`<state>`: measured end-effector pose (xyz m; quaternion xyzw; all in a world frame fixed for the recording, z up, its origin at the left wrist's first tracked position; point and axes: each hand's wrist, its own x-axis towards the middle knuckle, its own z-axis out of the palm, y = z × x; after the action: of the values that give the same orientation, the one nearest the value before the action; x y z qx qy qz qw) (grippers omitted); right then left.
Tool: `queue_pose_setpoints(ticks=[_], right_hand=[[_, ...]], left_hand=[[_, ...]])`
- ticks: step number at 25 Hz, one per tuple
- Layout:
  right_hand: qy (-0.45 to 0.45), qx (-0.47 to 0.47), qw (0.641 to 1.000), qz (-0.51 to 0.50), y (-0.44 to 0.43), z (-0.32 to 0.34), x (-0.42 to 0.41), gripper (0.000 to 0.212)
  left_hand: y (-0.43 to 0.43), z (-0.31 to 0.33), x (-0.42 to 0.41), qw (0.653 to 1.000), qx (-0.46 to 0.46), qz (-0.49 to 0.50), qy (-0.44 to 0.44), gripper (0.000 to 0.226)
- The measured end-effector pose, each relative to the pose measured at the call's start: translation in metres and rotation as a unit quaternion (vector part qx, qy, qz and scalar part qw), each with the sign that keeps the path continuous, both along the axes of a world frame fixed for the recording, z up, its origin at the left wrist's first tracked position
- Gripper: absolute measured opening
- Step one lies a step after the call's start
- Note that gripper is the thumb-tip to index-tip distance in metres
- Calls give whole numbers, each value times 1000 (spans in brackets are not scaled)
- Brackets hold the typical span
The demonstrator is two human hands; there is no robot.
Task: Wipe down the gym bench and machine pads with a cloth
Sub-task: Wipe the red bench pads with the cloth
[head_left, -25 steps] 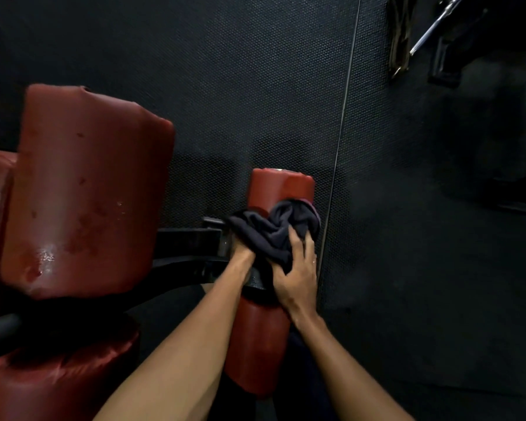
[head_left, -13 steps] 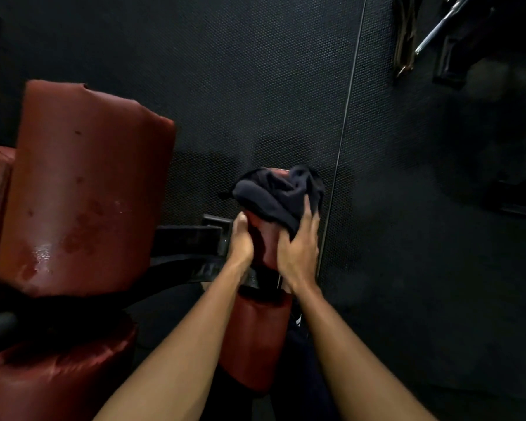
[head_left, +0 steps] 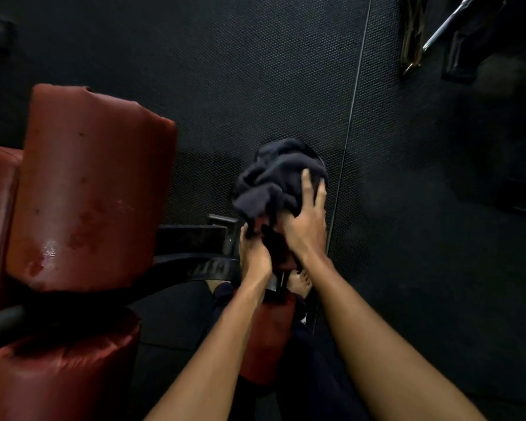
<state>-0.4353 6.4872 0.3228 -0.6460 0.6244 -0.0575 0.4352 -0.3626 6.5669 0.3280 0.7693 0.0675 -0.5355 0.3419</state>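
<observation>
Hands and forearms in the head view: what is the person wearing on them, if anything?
Nothing visible. The left hand and right hand are ungloved, and both forearms are bare to the frame edge: no sleeves, watch or wristband. Rings are too small to tell in this dim light.

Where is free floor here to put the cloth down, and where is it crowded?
Free: the floor beyond the large pad and the roller pad, left of the seam, and just right of it. Crowded: between the two pads, with the black frame, the left hand and the right hand on the cloth.
</observation>
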Motion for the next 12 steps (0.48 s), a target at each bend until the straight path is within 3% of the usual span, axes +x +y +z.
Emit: queue_pose_setpoints(ticks=[2, 4, 6, 9, 12], right_hand=[[-14, 63, 993, -99, -6, -4, 2, 79], [-16, 61, 992, -114, 15, -2, -6, 80], [-20, 60, 995, -80, 56, -1, -17, 85], [10, 67, 998, -8, 95, 0, -19, 89], [23, 4, 998, 55, 109, 14, -25, 77]], left_hand=[[-3, -19, 7, 996, -5, -8, -86, 49], [-6, -37, 17, 996, 14, -49, -77, 52], [-8, -42, 24, 996, 22, -68, -55, 59], [9, -106, 27, 998, 15, -34, -43, 79], [2, -64, 14, 998, 18, -27, -56, 72]])
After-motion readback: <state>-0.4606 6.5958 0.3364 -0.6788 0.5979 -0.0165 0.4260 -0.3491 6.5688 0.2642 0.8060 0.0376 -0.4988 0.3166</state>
